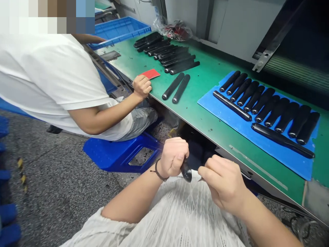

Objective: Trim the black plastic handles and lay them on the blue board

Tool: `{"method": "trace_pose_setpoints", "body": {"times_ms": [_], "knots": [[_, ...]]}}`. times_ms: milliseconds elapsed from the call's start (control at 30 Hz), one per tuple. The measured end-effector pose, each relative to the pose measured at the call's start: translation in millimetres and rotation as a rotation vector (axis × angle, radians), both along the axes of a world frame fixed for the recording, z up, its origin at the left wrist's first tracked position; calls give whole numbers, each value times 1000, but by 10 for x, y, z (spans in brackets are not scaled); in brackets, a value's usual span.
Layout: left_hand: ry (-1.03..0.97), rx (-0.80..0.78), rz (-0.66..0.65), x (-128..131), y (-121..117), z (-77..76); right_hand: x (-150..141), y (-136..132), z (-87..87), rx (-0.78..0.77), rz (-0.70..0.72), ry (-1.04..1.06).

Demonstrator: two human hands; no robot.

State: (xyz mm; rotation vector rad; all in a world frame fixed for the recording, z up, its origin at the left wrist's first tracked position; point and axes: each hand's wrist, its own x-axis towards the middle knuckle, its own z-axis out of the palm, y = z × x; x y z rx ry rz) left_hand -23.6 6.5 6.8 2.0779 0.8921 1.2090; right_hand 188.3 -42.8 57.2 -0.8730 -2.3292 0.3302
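Note:
My left hand (175, 156) is closed around a black handle-shaped piece (186, 172), whose rounded glossy end sticks out below the fist. Most of that piece is hidden by my fingers. My right hand (223, 179) is closed in a pinch just to the right of that end, apart from it. A tiny pointed tip shows under its fingers, too small to name. Both hands are over my lap, in front of the table edge. Two similar black handles (172, 86) lie side by side on the green table (203, 82) beyond my left hand.
On the right, a blue sheet (218, 108) carries a row of black handles (269, 106). Farther back lies a pile of them (164, 51). At left a co-worker in a white shirt (51, 72) sits with one fist by a red card (151, 73). A blue crate (120, 29) stands behind.

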Motion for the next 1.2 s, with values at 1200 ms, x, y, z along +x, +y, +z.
{"method": "trace_pose_setpoints", "body": {"times_ms": [1200], "knots": [[-545,-846,-190,369,-240,103,158,282,-70,83,-261,207]]}}
